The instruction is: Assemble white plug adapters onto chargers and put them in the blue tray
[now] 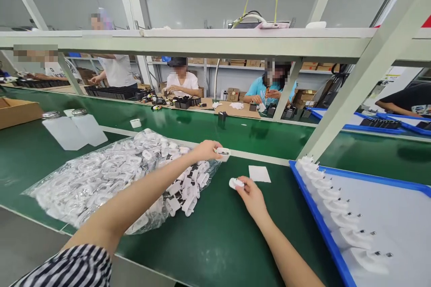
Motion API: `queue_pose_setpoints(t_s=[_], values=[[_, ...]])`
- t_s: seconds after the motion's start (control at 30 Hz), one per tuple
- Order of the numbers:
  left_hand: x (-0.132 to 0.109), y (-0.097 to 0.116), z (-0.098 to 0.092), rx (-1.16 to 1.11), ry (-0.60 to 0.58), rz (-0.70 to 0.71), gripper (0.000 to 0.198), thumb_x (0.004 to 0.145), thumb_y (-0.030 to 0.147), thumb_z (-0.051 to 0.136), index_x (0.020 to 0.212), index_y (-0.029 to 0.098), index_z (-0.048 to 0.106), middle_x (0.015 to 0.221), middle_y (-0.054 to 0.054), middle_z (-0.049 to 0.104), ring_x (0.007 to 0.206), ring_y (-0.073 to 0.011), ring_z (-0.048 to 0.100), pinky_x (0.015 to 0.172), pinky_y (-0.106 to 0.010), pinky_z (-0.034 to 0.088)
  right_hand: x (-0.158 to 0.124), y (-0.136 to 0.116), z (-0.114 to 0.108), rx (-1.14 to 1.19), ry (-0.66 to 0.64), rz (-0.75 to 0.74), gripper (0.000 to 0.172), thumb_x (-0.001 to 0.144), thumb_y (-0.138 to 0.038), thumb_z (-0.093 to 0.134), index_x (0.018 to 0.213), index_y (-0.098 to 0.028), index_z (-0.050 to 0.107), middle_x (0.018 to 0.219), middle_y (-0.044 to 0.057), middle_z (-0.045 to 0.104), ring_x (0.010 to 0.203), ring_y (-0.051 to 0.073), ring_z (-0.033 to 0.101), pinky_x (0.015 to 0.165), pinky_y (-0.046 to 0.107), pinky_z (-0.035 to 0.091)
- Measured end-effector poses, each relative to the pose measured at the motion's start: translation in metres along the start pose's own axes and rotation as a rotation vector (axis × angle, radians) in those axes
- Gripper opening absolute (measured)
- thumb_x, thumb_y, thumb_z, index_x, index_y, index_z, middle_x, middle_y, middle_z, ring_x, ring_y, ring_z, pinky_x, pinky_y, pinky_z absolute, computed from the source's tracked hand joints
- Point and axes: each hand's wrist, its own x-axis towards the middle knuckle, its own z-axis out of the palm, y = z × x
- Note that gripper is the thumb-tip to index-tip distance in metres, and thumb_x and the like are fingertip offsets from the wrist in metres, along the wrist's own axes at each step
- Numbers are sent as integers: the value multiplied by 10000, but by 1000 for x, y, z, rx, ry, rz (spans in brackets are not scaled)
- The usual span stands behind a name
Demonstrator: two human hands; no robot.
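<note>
Cropped sleeve [84, 267]; plug [235, 183] half-hidden, right hand [251, 197]

Both arms stretch forward, left hand [207, 150] farther out than right hand [251, 195], fingers of each pinched closed.

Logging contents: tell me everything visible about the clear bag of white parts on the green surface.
The clear plastic bag lies flat on the green work surface, left of centre, glossy and crinkled. It is packed with small white plug-like parts, and several lie at its open right end. The left hand, holding one white part, is above that end, its forearm crossing over the bag.
</note>
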Motion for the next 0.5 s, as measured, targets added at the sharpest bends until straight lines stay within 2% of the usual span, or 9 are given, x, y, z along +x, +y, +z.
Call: queue_pose_setpoints(t_s=[0.07,0.13,0.2,0.27,0.37,0.5], values=[[-26,15,18,-137,-36,74,275,562,280,559,813,169,549,708,21,588,641,-125,534,538,-176,365,1,-3,-6,115,89,33,257,586,-310,500,802,-171,487,905,68,552,795,180,534,720,308,399],[-47,25,41,-243,-41,85,258,555,269,560,790,163,554,702,22,586,632,-124,531,529,-179,368,0,-7,-14,179,156,50,266,579,-310,518,807,-174,502,903,62,564,820,189,532,745,325,394],[-60,29,64,-323,-35,60,266,568,267,545,814,164,549,697,22,583,622,-118,526,533,-182,374,-1,-10,-20,199,184,43,259,572,-304,536,799,-181,525,906,48,574,847,193,526,766,332,389],[-65,30,80,-383,-29,73,288,588,268,527,860,172,540,727,20,580,619,-110,520,554,-186,382,-2,-12,-24,178,157,34,239,563,-293,549,779,-189,548,886,34,590,848,192,529,779,331,387],[-65,27,92,-393,30,114,344,601,268,518,938,198,514,786,18,572,619,-105,510,580,-195,388,-2,-12,-23,73,44,26,210,555,-274,560,751,-200,576,860,22,607,832,191,538,787,337,387],[-65,25,95,-320,96,115,448,624,294,507,1057,223,421,770,24,577,642,-119,520,610,-213,396,-2,-10,-20,-91,-29,5,205,567,-259,546,763,-221,594,906,14,601,859,197,528,803,358,375]])
